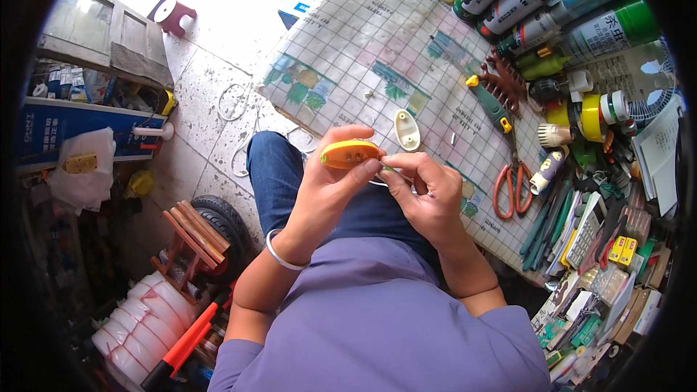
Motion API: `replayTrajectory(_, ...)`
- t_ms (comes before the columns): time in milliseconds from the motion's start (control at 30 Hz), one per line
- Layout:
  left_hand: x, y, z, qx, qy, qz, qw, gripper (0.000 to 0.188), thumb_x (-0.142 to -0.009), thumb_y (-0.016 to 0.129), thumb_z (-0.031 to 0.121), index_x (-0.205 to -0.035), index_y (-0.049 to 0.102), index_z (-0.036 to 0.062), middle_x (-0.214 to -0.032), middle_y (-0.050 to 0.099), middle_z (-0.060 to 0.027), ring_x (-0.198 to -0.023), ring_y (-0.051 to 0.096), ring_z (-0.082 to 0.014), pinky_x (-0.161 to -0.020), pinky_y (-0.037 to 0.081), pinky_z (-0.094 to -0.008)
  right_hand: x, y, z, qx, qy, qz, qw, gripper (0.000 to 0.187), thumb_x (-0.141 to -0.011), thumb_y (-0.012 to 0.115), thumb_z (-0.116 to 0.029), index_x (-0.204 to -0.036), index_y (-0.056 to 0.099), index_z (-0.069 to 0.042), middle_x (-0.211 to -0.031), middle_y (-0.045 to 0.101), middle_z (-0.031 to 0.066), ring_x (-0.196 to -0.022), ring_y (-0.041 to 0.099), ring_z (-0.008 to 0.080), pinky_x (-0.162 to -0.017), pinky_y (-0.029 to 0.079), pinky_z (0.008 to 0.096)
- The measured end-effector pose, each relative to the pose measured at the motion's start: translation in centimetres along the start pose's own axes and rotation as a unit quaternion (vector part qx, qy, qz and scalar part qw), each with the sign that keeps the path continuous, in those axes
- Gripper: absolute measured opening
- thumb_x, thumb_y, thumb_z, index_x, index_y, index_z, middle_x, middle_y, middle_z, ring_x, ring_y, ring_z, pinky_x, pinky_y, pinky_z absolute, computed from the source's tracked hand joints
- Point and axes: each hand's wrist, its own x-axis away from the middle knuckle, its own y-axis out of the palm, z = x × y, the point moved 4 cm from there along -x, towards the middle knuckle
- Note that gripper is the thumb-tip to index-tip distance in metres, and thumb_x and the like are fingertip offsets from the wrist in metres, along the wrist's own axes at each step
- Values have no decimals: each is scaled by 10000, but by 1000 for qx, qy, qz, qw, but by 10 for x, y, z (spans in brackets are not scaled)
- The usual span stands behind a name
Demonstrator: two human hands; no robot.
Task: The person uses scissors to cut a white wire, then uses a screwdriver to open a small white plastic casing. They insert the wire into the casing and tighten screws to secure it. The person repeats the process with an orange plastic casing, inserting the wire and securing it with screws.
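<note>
My left hand (336,167) is closed around an orange-yellow oval plastic housing (350,151), held over my lap with small fittings showing in its open face. Close beside it, my right hand (425,189) pinches the thin end of a wire (387,168) against the housing's right side. The wire's tip looks greenish, and a bit of white cord shows under the fingers. Just beyond my hands, a cream oval cover (407,130) lies on the table, hollow side up. A small white strip (453,138) sits to its right. My fingers partly hide where wire and housing meet.
The table (341,51) has a checked cover. Red-handled scissors (512,189) and a green-handled tool (494,110) lie at right, before spray cans (515,3) and crowded supplies. At left are a tyre (221,221), plastic-wrapped rolls (145,323) and a red stool (174,17).
</note>
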Motion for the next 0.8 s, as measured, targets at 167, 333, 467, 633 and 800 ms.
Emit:
replayTrajectory(167, -5, -4, -5, -26, -13, 5, 1000, 359, -893, 636, 85, -1213, 485, 28, -988, 593, -23, -904, 578, -102, -807, 463, -219, 1, 1, 6, 17, 1, 3, 1000, 193, -757, 723, -13, -920, 629, -56, -779, 666, 105, -606, 653, 218, -536, 488, 296)
replayTrajectory(333, -7, -9, -10, 25, -44, 6, 999, 335, -907, 619, 103, -1210, 498, 27, -989, 583, -27, -884, 577, -106, -793, 476, -236, 2, 0, 8, 21, 22, 5, 1000, 188, -761, 713, -12, -923, 630, -58, -768, 662, 102, -602, 649, 220, -541, 486, 292)
replayTrajectory(467, -11, -15, -11, 43, -40, 21, 998, 393, -890, 637, 102, -1235, 469, 17, -1005, 589, -66, -899, 572, -123, -815, 472, -264, 1, 1, 13, 22, 25, 11, 999, 175, -768, 705, -12, -921, 633, -59, -757, 655, 101, -597, 637, 206, -532, 475, 284)
replayTrajectory(633, -12, -7, 2, 35, -36, -19, 999, 499, -909, 589, 89, -1341, 345, 31, -1140, 569, -145, -956, 586, -166, -861, 478, -296, 6, -2, 28, -56, 112, 5, 992, 150, -789, 720, -6, -923, 657, -28, -753, 620, -23, -518, 364, -4, -452, 279, 182)
replayTrajectory(800, -10, -4, 6, 110, -59, -46, 991, 479, -950, 531, 126, -1361, 300, 41, -1235, 524, -225, -965, 611, -218, -897, 486, -340, 12, -2, 47, -226, 165, 6, 960, 123, -809, 713, -35, -921, 662, -41, -766, 574, -70, -588, 402, -14, -512, 305, 158)
